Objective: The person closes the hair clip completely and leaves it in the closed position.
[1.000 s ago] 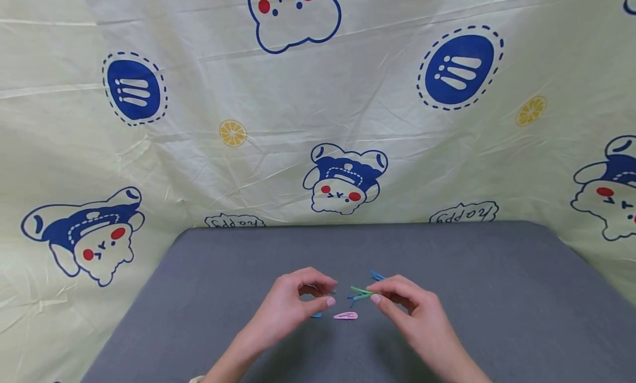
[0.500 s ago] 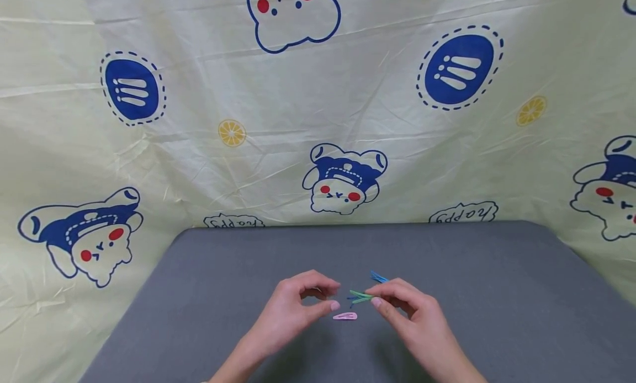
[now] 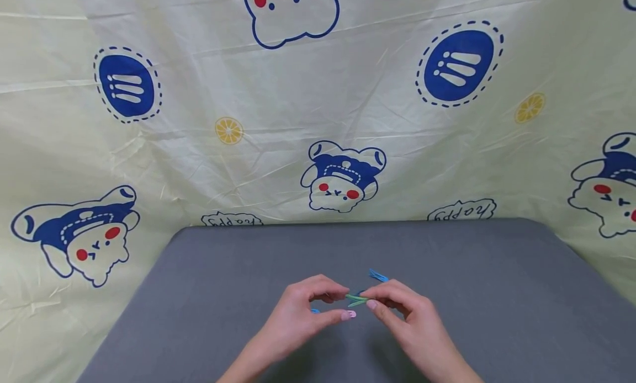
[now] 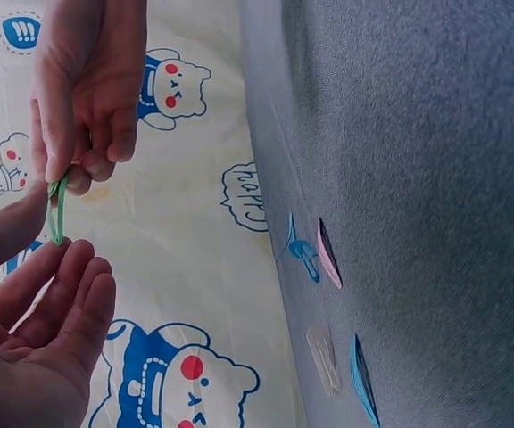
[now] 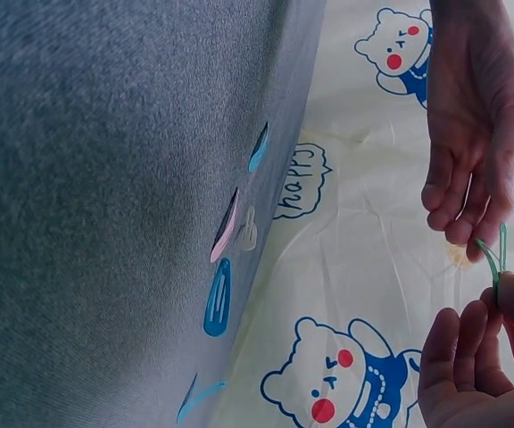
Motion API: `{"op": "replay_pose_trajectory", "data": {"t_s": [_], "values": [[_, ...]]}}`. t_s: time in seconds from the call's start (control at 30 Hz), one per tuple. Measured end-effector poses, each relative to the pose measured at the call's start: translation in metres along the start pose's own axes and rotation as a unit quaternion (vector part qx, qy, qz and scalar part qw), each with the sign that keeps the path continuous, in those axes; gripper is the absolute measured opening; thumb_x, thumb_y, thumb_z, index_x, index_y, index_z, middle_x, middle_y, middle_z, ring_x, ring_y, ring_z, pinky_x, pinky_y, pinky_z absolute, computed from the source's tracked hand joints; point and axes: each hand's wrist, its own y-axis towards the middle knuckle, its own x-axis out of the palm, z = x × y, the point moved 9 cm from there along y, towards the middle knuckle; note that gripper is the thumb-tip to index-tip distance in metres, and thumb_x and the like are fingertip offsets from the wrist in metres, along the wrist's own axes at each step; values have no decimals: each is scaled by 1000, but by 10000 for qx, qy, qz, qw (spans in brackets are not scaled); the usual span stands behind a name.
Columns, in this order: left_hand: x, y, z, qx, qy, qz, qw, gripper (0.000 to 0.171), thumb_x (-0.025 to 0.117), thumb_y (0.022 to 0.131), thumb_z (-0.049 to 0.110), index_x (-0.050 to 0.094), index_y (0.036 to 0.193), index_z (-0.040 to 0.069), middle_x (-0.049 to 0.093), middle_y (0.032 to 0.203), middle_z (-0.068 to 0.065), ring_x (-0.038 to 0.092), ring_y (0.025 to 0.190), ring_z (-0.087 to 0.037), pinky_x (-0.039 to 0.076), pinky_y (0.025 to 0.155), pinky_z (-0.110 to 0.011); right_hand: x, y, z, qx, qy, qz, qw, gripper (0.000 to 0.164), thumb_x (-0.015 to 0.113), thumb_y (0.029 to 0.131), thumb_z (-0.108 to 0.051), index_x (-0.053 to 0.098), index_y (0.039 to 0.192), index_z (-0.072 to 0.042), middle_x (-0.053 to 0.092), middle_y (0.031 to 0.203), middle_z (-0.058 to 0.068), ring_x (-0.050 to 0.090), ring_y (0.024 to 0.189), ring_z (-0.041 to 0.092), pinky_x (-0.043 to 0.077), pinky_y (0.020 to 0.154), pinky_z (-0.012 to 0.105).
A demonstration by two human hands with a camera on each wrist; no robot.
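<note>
My right hand (image 3: pixel 409 311) pinches a green snap hair clip (image 3: pixel 355 297) between thumb and index finger, above the table. The clip stands bent open, its two parts spread toward the left. My left hand (image 3: pixel 305 306) is at the clip's free end, its index fingertip at the upper part, the thumb lower and apart. In the left wrist view the green clip (image 4: pixel 60 218) spans the gap between the two hands. The right wrist view shows its spread ends (image 5: pixel 504 245) by the left fingertips.
On the grey table (image 3: pixel 238 261) lie a pink hair clip (image 4: pixel 329 254), a white clip (image 4: pixel 324 358), a light blue clip (image 4: pixel 361 379) and a darker blue clip (image 5: pixel 218 299). Farther back is another blue clip (image 3: pixel 379 275). A patterned cloth (image 3: pixel 268 173) hangs behind the table.
My left hand has moved right, its index fingertip reaching the green clip and its thumb now covering part of the pink clip. My right hand keeps its pinch, shifting slightly left.
</note>
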Motion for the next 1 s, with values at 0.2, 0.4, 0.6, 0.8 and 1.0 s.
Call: {"op": "replay_pose_trajectory", "data": {"t_s": [0.2,0.4,0.6,0.8,1.0], "values": [[2,0,2,97,25,28,9999,22,79,84,33,76,104,26,68,99,12,62,94,-10,51,84,-32,6,0,-2,-27,112,-122,9999,12,69,93,-19,73,102,-26,67,100,-7,62,94,16,52,81,30],[3,-1,2,179,-106,44,9998,19,78,85,33,76,102,25,69,96,12,64,91,-11,53,80,-33,6,0,-1,113,136,-116,9998,11,69,93,-21,73,102,-27,67,100,-8,62,95,16,52,82,31],[3,0,2,178,-231,46,9996,12,77,86,28,77,97,22,70,92,10,64,86,-11,54,75,-31,6,-1,3,169,58,-86,9998,11,70,92,-24,74,101,-29,67,99,-9,62,94,15,53,81,32],[4,-1,1,172,-264,45,9995,5,76,87,21,78,92,18,70,86,10,64,83,-12,53,77,-32,8,1,7,148,357,-177,9991,11,71,91,-21,75,101,-23,68,100,-5,64,94,18,54,81,34],[5,-1,0,235,-398,-41,9989,3,76,87,16,78,88,17,70,85,8,64,84,-14,52,77,-32,10,0,10,-75,892,-225,9957,12,74,88,-15,74,100,-14,69,98,4,64,87,22,54,74,32]]}}
